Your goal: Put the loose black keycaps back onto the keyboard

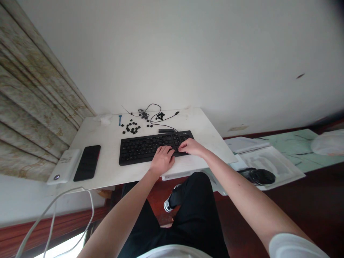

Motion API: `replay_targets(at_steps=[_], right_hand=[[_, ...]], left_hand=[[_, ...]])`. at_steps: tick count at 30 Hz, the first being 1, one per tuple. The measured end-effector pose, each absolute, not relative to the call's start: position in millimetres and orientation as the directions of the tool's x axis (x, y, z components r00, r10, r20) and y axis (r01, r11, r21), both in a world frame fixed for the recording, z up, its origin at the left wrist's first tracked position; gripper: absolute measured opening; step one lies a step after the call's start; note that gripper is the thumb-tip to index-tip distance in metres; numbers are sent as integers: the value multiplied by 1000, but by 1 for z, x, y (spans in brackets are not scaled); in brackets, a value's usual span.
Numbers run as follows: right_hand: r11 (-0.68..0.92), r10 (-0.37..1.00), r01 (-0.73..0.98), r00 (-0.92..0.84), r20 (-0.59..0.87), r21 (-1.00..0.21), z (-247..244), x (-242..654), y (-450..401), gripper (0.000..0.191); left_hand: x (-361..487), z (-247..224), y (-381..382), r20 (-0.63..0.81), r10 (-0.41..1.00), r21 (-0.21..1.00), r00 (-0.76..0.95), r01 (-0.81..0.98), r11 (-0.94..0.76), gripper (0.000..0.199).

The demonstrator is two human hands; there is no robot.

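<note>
A black keyboard [137, 150] lies on the white table. My left hand [163, 159] rests on its front edge, right of the middle, with the fingers stretched over the keys. Just to the right, my right hand [190, 146] is at the number-pad side, its fingertips pinched together against the keyboard. Whatever is between those fingertips is too small to make out. Behind the keyboard lie loose black keycaps [131, 128], with a second small group of keycaps [160, 115] further right. A long black strip [166, 131] lies along the keyboard's back edge.
A coiled black cable [143, 114] trails behind the keyboard. At the back left is a blue tool [120, 120]. A black phone [87, 163] and a white device [64, 166] lie at the left. Right of the table, a black mouse [262, 176] sits on packaging [285, 166].
</note>
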State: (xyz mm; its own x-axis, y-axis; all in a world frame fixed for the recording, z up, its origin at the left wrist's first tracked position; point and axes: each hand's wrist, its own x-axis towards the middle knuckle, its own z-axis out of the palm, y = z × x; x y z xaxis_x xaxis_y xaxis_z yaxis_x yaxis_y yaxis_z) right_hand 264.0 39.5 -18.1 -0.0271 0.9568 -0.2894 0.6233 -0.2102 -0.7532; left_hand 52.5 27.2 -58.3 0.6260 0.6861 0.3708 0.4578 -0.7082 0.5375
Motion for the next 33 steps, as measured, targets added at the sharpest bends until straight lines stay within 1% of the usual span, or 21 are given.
replay_targets(at_steps=[4, 8, 13, 16, 18, 23, 26, 28, 30, 31, 33], right_hand=[[-254, 945, 646, 8, -326, -720, -20, 262, 45, 5], [-331, 924, 626, 65, -376, -706, -24, 261, 53, 17], [-329, 908, 657, 22, -419, -679, -24, 262, 60, 24], [-314, 903, 701, 11, -430, -640, -20, 261, 62, 29], [-309, 893, 742, 10, -451, -595, -16, 259, 63, 32], [-279, 875, 835, 18, -484, -474, -7, 253, 64, 33], [-250, 881, 867, 19, -473, -431, -7, 252, 65, 34], [-250, 886, 855, 13, -464, -454, -8, 254, 65, 36], [-254, 906, 806, 6, -423, -534, -7, 259, 63, 37], [-253, 926, 770, 19, -377, -585, -6, 263, 62, 36], [-230, 971, 712, 123, -205, -664, -7, 272, 58, 37]], left_hand=[[53, -59, 27, 375, 680, 523, 629, 462, -716, 31], [52, -60, 28, 371, 681, 523, 631, 464, -715, 32], [52, -59, 27, 370, 674, 558, 639, 428, -711, 34], [52, -58, 27, 378, 678, 569, 631, 419, -708, 34], [53, -57, 26, 379, 675, 529, 633, 450, -719, 34], [53, -55, 25, 372, 642, 331, 671, 550, -767, 33], [53, -56, 26, 386, 637, 305, 667, 560, -771, 32], [53, -57, 26, 397, 641, 316, 657, 558, -767, 32], [53, -58, 27, 402, 644, 330, 651, 553, -765, 32], [53, -58, 28, 403, 644, 334, 650, 551, -765, 31], [52, -59, 28, 404, 641, 337, 653, 545, -767, 31]])
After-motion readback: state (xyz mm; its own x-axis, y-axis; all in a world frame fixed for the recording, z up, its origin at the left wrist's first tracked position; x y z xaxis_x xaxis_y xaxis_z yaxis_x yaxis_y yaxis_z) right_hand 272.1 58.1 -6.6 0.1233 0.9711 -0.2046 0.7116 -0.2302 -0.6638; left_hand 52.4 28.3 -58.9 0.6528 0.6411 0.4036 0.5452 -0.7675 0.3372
